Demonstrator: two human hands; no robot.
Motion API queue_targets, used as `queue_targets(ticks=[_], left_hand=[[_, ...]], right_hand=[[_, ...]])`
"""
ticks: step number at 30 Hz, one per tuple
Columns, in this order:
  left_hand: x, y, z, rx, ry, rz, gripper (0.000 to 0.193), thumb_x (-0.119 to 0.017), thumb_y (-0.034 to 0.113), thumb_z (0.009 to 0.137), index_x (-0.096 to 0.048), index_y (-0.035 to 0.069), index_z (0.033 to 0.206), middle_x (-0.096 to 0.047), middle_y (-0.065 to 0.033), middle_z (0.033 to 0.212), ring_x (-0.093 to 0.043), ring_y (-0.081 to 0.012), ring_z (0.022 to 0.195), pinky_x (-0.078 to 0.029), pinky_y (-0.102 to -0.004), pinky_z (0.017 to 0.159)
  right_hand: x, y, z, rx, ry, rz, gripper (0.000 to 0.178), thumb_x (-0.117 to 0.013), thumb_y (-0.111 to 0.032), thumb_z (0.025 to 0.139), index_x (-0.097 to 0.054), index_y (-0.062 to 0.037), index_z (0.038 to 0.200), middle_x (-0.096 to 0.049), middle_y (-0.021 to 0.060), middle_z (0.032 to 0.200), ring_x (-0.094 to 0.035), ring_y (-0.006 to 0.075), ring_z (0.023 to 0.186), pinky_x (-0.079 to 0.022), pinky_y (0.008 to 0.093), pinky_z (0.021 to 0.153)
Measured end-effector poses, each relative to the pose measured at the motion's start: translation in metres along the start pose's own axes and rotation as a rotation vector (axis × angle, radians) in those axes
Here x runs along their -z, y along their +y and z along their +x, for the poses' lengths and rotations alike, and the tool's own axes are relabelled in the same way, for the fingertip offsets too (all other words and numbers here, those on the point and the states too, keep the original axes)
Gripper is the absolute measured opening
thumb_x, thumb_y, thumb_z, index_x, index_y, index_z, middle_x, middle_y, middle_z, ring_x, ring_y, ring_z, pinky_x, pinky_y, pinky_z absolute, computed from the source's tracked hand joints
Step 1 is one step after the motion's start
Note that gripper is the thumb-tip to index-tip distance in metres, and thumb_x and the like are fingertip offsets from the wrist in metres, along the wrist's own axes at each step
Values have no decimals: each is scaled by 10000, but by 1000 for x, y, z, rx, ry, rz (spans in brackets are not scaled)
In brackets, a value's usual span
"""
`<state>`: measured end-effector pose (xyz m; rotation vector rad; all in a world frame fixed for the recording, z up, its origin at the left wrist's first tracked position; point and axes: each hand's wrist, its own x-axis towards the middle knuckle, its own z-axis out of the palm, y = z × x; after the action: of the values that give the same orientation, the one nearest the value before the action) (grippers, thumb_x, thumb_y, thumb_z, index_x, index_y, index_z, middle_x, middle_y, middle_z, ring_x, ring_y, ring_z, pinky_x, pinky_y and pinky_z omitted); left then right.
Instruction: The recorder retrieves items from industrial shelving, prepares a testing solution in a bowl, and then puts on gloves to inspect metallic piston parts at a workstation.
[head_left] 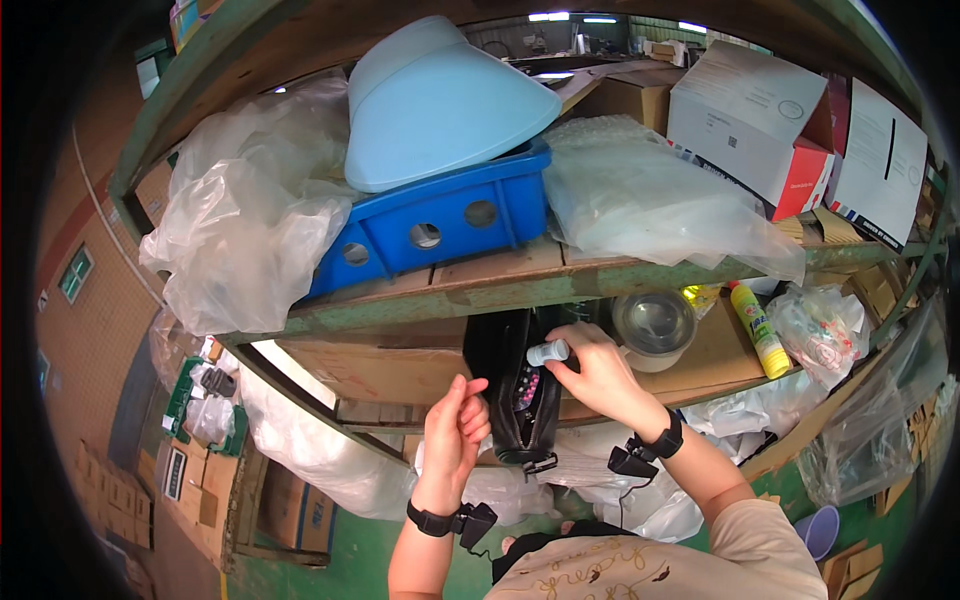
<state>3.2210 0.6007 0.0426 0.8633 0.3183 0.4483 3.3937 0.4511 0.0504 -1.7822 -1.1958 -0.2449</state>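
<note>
A small whitish cylinder [548, 352], perhaps a little bottle, is pinched between the thumb and fingers of my right hand [598, 372]. It is held over the open mouth of a long black zippered bag [510, 425] on the lower shelf. Something with pink and dark dots [527, 388] shows inside the bag; its kind is unclear. My left hand [457, 430] is beside the bag's left edge, fingers curled in. Whether anything sits inside those curled fingers is hidden.
A blue crate [425, 235] bearing a light-blue visor [440, 110] stands on the upper shelf [480, 295], among plastic bags [250, 220] and white boxes [750, 120]. Right of my hand are a clear round container [655, 325] and a yellow bottle [760, 330].
</note>
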Motion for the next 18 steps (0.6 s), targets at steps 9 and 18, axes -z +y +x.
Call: queue_targets(ticks=[9, 18], left_hand=[[21, -18, -5, 91, 29, -2, 259, -582, 245, 960, -615, -6, 1014, -289, 76, 611, -266, -39, 524, -216, -191, 455], [36, -31, -24, 89, 101, -68, 239, -580, 209, 962, -621, -17, 1030, -308, 73, 609, -274, -33, 520, -216, -191, 460]], right_hand=[[-32, 26, 29, 43, -220, -275, 368, -705, -191, 753, -629, -52, 1086, -607, 148, 1046, -537, 343, 1049, -427, 442, 893], [-21, 22, 10, 186, 13, -43, 318, -678, -205, 799, -590, -26, 1045, -603, 169, 1009, -566, 370, 970, -450, 438, 859]])
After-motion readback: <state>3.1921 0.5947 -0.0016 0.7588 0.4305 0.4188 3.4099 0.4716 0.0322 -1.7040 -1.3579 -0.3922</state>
